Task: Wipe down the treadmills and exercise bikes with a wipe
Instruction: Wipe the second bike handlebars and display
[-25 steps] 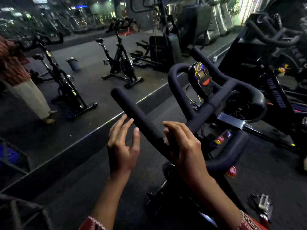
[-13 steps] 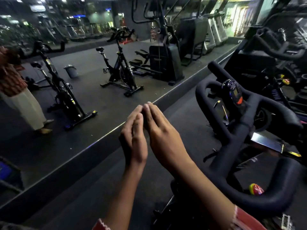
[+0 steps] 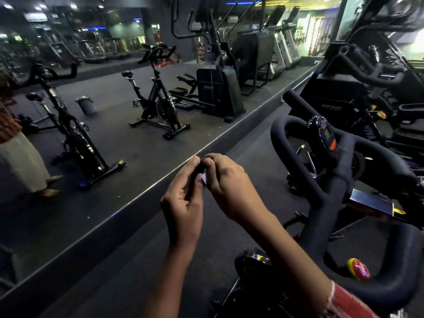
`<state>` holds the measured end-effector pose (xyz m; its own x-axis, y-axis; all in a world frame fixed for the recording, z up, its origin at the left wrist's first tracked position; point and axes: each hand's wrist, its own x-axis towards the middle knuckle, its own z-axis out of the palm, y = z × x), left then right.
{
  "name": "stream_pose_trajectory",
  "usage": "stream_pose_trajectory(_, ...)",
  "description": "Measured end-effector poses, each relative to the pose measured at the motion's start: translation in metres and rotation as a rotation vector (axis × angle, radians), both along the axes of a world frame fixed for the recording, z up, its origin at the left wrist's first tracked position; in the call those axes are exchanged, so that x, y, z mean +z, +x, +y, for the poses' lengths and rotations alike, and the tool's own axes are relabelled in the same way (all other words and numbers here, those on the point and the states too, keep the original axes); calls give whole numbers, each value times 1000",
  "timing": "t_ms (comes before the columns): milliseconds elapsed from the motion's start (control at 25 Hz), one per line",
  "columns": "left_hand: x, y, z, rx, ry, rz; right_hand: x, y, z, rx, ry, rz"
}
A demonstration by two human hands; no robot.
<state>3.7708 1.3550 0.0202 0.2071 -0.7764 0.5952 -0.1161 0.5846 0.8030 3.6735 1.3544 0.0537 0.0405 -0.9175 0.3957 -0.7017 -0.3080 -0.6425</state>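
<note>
A black exercise bike stands at the right, its looped handlebar [image 3: 325, 187] carrying a small console [image 3: 322, 134] with an orange button. My two hands meet in the middle of the view, to the left of the handlebar and off it. My left hand [image 3: 183, 205] and my right hand [image 3: 231, 189] have their fingers curled toward each other. Between the fingertips shows a small pale scrap, which looks like the wipe [image 3: 204, 179]; most of it is hidden by the fingers.
A mirror wall [image 3: 114, 145] fills the left, its base ledge [image 3: 128, 216] running diagonally across the dark floor. It reflects spin bikes, a bin and a standing person. A second bike [image 3: 367, 72] stands behind at the right. A red knob [image 3: 359, 269] sits under the handlebar.
Both hands came off the handlebar and moved left, meeting in front of me. Their fingers have since curled around a small pale scrap. My view turned left, so the bike sits further right.
</note>
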Motion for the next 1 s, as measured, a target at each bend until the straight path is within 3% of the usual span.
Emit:
stream_pose_trajectory(80,0,1,-1,17,-15,-8,-12,-17,28,-60,58,49)
stream_pose_trajectory(200,2,-2,2,-6,-19,21,-21,-48,74,-187,231,339)
stream_pose_trajectory(240,2,-2,3,-12,-8,27,-19,-49,77,-221,165,361)
stream_pose_trajectory(320,3,-1,4,-40,40,51,-8,-34,63,-237,-131,208)
stream_pose_trajectory(400,3,0,6,-123,86,117,-1,-8,35,-191,-258,184)
stream_pose_trajectory(560,1,0,14,-210,114,112,-33,11,37,-196,-403,483)
stream_pose_trajectory(680,-5,1,13,-208,120,66,-74,-17,82,-244,-467,587)
stream_pose_trajectory(1000,-19,-7,25,-5,-37,-194,-52,-11,52,-208,-365,404)
